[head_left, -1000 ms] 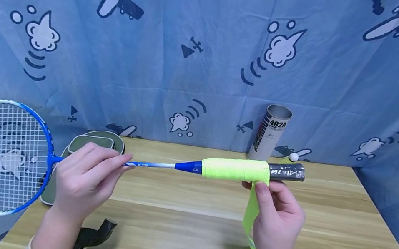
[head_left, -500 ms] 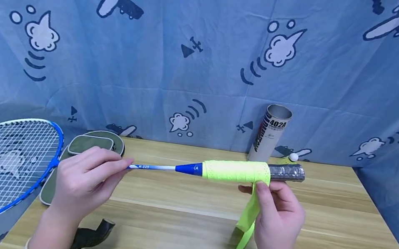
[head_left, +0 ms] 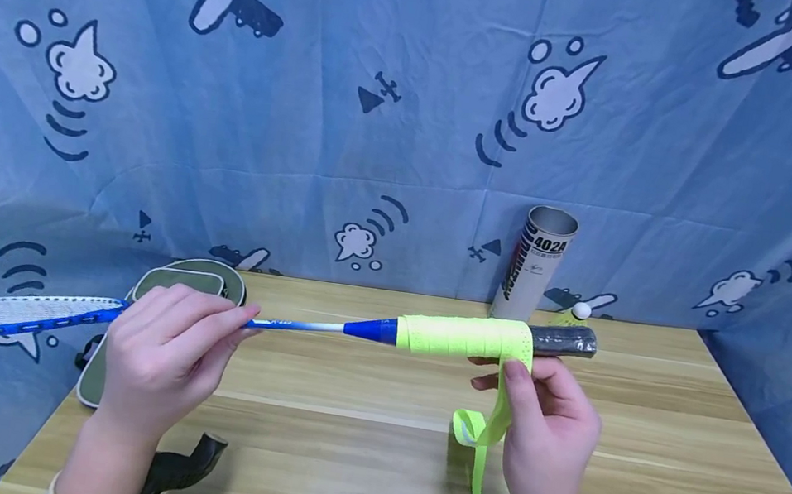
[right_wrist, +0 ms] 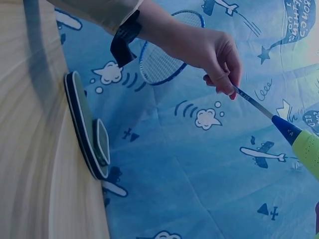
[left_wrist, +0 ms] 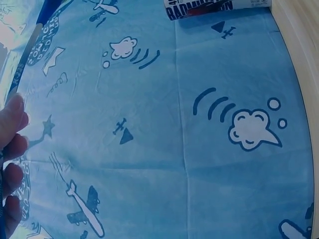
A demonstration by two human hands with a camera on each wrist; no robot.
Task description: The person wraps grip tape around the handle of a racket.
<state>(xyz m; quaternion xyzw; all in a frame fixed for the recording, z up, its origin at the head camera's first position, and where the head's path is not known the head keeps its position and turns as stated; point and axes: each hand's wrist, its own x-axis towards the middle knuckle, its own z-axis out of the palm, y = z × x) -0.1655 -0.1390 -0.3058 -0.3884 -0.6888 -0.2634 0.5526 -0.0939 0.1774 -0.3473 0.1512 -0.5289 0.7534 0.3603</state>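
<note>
A blue and white badminton racket is held level above the table, its strung head at the left, turned nearly edge-on in the head view. My left hand pinches the thin shaft between thumb and fingers. Neon yellow grip tape covers most of the handle in overlapping turns. The dark handle end sticks out bare at the right. My right hand pinches the tape where it leaves the handle, thumb in front. A loose tail of tape hangs below with a curl in it.
A shuttlecock tube stands at the back of the wooden table, a shuttlecock beside it. A green case lies behind my left hand. A black strap sticks out from my left wrist. Patterned blue cloth hangs behind.
The racket has rolled about its shaft, so its head has gone from showing its face to nearly edge-on. The loose tape tail has swung and curled. Both hands keep nearly the same place.
</note>
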